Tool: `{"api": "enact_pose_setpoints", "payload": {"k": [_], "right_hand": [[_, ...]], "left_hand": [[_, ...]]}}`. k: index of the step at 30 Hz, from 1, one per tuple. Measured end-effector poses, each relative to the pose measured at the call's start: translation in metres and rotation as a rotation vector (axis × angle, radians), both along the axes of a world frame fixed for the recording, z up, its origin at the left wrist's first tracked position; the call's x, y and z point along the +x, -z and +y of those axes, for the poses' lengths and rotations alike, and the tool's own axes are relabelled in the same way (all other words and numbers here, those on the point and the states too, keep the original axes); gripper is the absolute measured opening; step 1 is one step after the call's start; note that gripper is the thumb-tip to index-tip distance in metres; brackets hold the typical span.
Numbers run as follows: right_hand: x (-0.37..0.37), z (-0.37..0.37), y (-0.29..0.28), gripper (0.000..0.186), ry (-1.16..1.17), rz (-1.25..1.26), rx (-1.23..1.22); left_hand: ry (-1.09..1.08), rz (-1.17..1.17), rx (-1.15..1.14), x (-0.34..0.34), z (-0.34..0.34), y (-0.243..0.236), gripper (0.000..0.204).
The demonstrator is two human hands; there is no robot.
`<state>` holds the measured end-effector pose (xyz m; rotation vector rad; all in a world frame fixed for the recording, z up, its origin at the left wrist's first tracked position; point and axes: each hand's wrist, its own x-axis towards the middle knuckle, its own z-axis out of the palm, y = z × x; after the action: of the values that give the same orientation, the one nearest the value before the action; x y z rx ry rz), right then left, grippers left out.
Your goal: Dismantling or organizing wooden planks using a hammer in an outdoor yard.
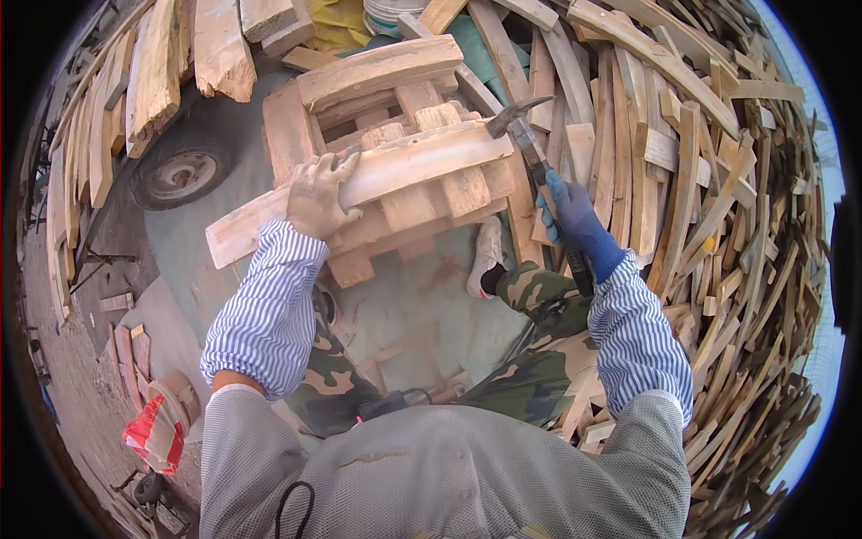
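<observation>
A long pale wooden plank (422,162) lies slantwise across a stack of short wooden blocks and boards (409,211) in front of me. My left hand (321,193), in a light glove, rests on the plank with its fingers spread. In a blue glove, my right hand (570,211) is wrapped round the handle of a claw hammer (521,135). The hammer's metal head is near the plank's right end; whether they touch I cannot tell. Behind the plank, a thicker board (382,76) tops the stack.
A large heap of loose timber (718,198) covers the right side. At upper left, more planks (224,49) jut out above a cart wheel (182,175). A red and white bag (157,436) sits at lower left. My shoe (486,259) stands close to the stack.
</observation>
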<state>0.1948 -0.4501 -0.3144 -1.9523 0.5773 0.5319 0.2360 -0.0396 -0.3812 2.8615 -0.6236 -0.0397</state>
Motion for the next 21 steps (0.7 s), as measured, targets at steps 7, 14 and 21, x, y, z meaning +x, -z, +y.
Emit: {"api": "enact_pose_setpoints", "payload": {"k": [7, 14, 21], "right_hand": [[-0.004, 0.044, -0.092, 0.046, -0.236, -0.796, 0.007], [-0.053, 0.042, -0.038, 0.051, -0.091, -0.757, 0.151], [-0.072, 0.064, -0.025, 0.028, 0.033, -0.568, 0.355]], "left_hand": [[-0.075, 0.010, 0.043, -0.013, 0.043, -0.031, 0.095], [0.038, 0.067, 0.013, -0.016, -0.002, -0.012, 0.097], [-0.016, 0.058, 0.045, -0.014, 0.001, -0.026, 0.101]]}}
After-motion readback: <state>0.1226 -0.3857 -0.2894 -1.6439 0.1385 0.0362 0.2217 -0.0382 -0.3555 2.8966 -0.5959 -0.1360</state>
